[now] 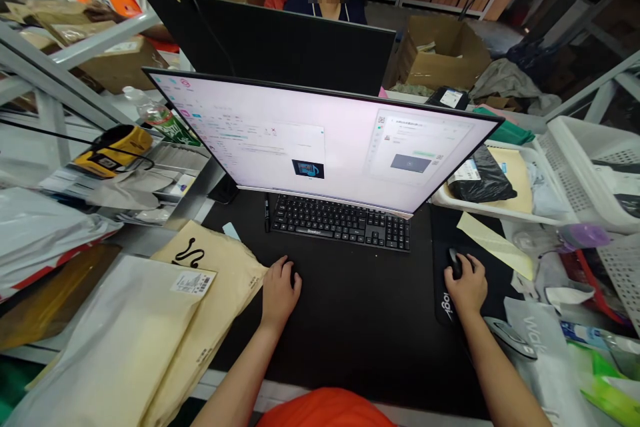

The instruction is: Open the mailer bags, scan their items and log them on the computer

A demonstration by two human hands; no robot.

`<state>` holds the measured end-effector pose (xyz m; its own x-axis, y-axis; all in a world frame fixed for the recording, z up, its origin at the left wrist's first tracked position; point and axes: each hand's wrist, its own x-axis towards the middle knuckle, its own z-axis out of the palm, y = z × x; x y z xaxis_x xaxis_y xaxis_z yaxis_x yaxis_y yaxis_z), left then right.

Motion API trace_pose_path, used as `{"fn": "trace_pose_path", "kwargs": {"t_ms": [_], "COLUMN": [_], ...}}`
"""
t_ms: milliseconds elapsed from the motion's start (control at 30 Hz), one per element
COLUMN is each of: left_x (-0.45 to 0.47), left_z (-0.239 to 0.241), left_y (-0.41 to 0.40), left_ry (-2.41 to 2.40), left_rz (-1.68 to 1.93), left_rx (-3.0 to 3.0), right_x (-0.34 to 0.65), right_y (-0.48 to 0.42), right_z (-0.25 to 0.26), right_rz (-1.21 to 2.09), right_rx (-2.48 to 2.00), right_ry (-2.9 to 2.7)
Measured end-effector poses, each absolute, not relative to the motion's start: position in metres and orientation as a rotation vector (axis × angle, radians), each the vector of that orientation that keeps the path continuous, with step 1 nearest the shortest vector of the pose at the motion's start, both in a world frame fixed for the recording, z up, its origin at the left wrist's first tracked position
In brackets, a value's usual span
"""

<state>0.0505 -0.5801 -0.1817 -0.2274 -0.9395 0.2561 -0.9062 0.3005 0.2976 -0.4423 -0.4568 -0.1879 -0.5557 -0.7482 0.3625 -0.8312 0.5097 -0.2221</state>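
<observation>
My right hand (466, 283) lies over a black computer mouse (454, 263), its fingers wrapped around it on the black mouse pad (443, 240). My left hand (281, 287) rests on the black desk mat (345, 307) with fingers loosely bent and slightly apart, holding nothing. Beside that hand are stacked cream and white mailing bags (125, 307), their corner close to its wrist side. A black keyboard (340, 223) lies beyond both hands, under the lower edge of a lit monitor (310, 140). Windows and small pictures show on the screen; its text is too blurred to read.
Left of the monitor stand a plastic bottle (163, 117) and a yellow-black device (113, 150). White baskets (550, 210) with packages crowd the right side. A grey handheld device (510, 338) lies by my right forearm. Behind a second monitor (280, 47) is another person (325, 10).
</observation>
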Motion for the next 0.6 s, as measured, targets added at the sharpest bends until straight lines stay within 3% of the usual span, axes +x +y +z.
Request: {"fn": "trace_pose_path", "kwargs": {"t_ms": [600], "left_x": [0.0514], "left_z": [-0.1826], "left_y": [-0.581], "left_ry": [-2.204], "left_rz": [-0.103], "left_rx": [1.623], "right_x": [-0.4426], "right_y": [-0.4576], "right_z": [-0.1879], "right_rz": [0.558], "right_rx": [1.351], "right_ry": [-2.5]}}
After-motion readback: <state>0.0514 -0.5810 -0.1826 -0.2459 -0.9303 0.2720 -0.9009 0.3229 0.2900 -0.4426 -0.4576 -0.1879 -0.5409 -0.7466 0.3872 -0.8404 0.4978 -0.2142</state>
